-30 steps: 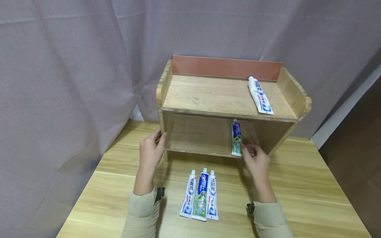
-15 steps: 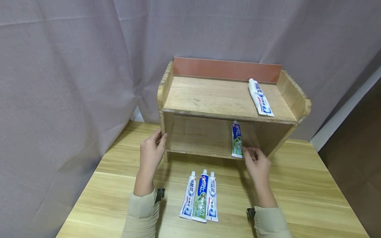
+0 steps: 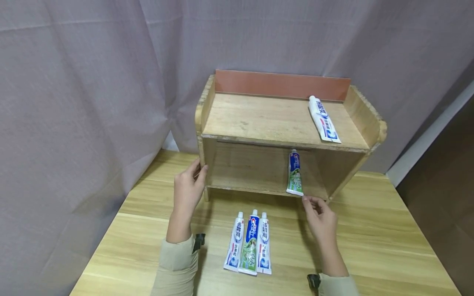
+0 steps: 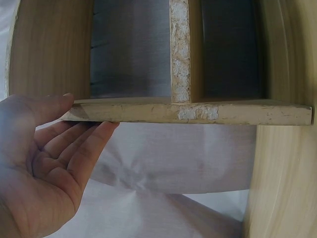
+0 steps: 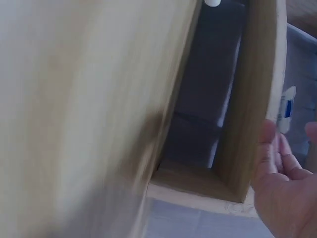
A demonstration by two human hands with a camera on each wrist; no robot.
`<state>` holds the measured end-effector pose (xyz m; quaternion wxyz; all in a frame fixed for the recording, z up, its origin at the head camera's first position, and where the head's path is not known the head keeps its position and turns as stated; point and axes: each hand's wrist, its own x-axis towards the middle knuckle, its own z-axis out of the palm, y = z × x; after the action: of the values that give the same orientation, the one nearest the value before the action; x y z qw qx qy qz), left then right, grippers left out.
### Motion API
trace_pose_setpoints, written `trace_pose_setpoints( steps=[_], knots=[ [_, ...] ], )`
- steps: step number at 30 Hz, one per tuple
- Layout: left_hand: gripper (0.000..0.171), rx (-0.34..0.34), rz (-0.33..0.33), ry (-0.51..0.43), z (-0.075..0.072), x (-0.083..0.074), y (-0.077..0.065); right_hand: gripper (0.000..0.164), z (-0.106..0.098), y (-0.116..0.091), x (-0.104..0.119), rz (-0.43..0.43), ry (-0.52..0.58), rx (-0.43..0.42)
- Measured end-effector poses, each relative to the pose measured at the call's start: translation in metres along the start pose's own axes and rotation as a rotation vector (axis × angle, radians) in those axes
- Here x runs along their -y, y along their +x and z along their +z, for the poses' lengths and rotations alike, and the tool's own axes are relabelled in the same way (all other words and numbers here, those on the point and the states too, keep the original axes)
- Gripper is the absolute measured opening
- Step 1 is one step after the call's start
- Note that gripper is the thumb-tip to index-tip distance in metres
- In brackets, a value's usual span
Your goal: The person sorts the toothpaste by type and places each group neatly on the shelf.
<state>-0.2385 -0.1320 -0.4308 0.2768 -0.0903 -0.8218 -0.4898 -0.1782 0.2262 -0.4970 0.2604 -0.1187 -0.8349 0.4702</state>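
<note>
My left hand [image 3: 189, 185] grips the front edge of the left side panel of a wooden two-tier shelf [image 3: 259, 139]. In the left wrist view the thumb lies on one face of that panel [image 4: 158, 113] and the fingers on the other. A blue and green Crest toothpaste tube [image 3: 295, 172] lies on the lower tier, cap to the back. My right hand [image 3: 321, 216] is at the lower tier's front edge, fingertips right at the tube's flat end. The right wrist view shows a gap between thumb and fingers, with part of the toothpaste tube [image 5: 287, 109] beyond.
A white toothpaste tube [image 3: 324, 120] lies on the top tier, towards the right. Three more lie side by side on the table [image 3: 148, 230]: a Crest tube [image 3: 249, 244] between a white tube [image 3: 235, 244] and another white tube [image 3: 264, 246]. A grey curtain [image 3: 92, 102] hangs behind.
My right hand has drawn back from the Crest tube's side to its front corner. The tube's flat end has shifted slightly left. My left hand keeps its hold on the panel.
</note>
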Motion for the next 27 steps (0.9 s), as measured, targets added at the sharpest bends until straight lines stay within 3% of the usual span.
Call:
trace_pose_setpoints(
  steps=[7, 12, 27],
  knots=[
    [0.033, -0.003, 0.004, 0.004, -0.001, 0.002, 0.001, 0.027, 0.001, -0.018, 0.005, 0.005, 0.075, 0.154],
    [0.034, 0.004, 0.013, 0.007, -0.001, 0.002, -0.001, 0.028, 0.007, -0.032, 0.008, 0.016, 0.057, 0.283],
    [0.031, 0.003, 0.017, 0.022, 0.0, 0.0, 0.001, 0.016, 0.023, -0.05, 0.013, 0.027, -0.023, 0.458]
  ],
)
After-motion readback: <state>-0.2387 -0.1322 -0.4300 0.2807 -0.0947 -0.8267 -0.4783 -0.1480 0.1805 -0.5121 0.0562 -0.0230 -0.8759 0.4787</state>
